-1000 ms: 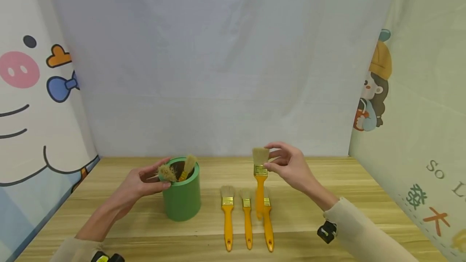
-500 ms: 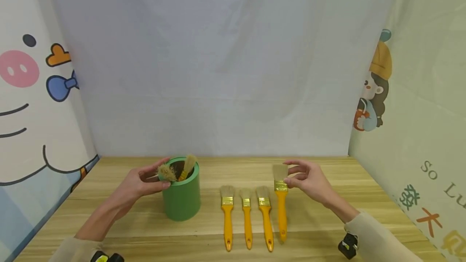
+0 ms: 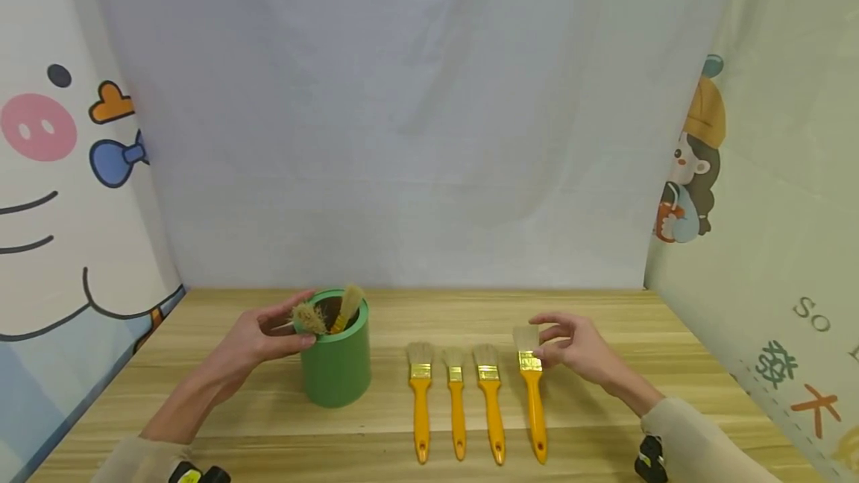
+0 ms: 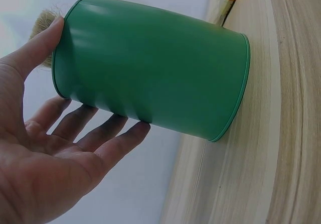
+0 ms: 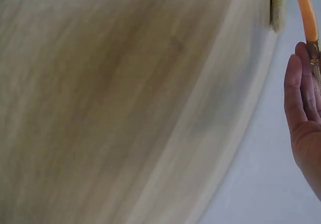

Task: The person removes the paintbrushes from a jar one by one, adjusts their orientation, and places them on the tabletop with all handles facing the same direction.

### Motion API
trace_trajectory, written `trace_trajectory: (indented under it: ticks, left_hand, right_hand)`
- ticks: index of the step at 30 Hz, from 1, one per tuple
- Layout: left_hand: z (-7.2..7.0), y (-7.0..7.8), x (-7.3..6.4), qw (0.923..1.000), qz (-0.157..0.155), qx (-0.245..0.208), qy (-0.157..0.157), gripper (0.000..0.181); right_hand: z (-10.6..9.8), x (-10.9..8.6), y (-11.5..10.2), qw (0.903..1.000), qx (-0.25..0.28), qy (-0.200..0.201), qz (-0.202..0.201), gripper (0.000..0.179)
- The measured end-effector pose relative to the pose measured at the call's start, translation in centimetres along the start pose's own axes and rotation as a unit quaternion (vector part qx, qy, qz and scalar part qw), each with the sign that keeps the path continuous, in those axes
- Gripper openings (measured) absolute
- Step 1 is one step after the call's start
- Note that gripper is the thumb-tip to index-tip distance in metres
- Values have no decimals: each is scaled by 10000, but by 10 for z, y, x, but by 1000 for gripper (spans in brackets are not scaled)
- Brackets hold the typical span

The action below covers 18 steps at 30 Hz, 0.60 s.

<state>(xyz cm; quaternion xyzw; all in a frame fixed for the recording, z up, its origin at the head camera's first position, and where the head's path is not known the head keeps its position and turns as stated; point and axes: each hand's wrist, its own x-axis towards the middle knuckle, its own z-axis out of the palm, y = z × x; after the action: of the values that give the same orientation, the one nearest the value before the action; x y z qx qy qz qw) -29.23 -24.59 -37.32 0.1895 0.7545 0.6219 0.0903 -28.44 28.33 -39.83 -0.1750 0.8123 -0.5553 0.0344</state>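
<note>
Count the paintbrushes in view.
6. Three yellow-handled, pale-bristled paintbrushes lie in a row on the wood-grained table; the right hand pinches a fourth brush; one slanted brush and one frayed brush poke from the green cylindrical can. More may hide inside.

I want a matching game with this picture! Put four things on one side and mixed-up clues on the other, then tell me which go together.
Things:
1. left hand
2. right hand
3. green pot
4. tabletop

Clues:
A. has bristles poking out of its top
B. holds the brush farthest right
C. has a wood-grain look
D. grips the green pot

Right pairs: 1-D, 2-B, 3-A, 4-C
</note>
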Motion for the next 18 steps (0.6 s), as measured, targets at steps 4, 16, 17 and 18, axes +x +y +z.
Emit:
trace_trajectory:
  ticks: [4,16,17,18]
  left_hand:
    - [0,0,1,10000,-13,2,-23,80]
    - [-1,-1,1,10000,9,30,11,78]
    - [-1,0,1,10000,-2,26,2,78]
    - [-1,0,1,10000,-16,22,0,78]
  right_hand:
    - [0,1,6,9997,-40,-163,157,56]
    - [6,13,27,9969,-729,-236,201,48]
    - [6,13,29,9967,-747,-256,164,47]
    - [6,14,30,9966,-760,-276,136,47]
